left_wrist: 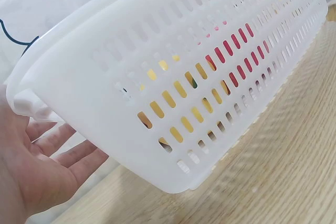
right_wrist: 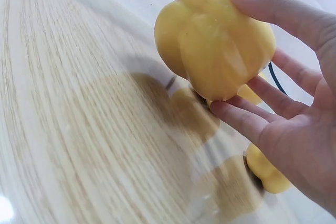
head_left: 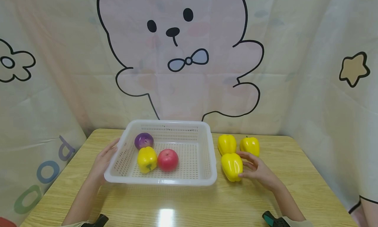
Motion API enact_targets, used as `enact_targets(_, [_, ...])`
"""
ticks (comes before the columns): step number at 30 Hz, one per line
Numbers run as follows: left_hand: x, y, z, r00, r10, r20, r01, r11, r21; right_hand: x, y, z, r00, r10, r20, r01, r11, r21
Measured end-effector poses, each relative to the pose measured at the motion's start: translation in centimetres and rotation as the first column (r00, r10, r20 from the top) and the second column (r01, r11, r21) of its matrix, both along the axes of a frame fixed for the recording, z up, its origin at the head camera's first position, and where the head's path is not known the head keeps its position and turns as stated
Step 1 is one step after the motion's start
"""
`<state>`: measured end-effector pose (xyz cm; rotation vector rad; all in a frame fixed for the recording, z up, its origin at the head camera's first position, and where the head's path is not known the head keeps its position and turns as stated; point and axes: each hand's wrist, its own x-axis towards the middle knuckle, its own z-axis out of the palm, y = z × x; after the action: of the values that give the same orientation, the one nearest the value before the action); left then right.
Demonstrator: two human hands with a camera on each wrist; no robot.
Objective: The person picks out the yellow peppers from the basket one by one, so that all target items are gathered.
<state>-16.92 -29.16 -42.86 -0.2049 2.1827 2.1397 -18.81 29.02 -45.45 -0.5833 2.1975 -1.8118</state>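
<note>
My right hand (head_left: 256,169) pinches a yellow bell pepper (head_left: 232,167) between thumb and fingertips, to the right of a white plastic basket (head_left: 193,181). In the right wrist view the same pepper (right_wrist: 215,45) is held above the wooden table, its shadow below. At the basket's left end, my left hand (head_left: 104,159) has its fingers extended along the outer wall, under the rim. Inside the basket sit another yellow pepper (head_left: 147,159), a red round fruit (head_left: 168,160) and a purple round vegetable (head_left: 144,140). In the left wrist view, the basket's end wall partly hides the left fingers (left_wrist: 79,156).
Two more yellow peppers, a nearer-left one (head_left: 226,144) and a right one (head_left: 250,145), stand on the table (head_left: 295,174) behind the right hand. A printed cloth (head_left: 183,89) hangs at the table's far edge. Dark wrist straps (head_left: 276,219) show at the bottom.
</note>
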Motion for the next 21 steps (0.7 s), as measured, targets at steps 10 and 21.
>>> enact_targets(10, [-0.07,-0.06,-0.05,1.0,-0.003,0.008,0.003,1.0,0.02,0.04,0.35,-0.12,0.997,-0.003,0.083,0.001,0.999,0.032])
enact_targets(21, [-0.04,-0.08,-0.07,1.0,-0.005,-0.001,0.005,1.0,0.017,-0.16,0.73,-0.6,0.995,0.015,0.097,-0.019,0.999,0.035])
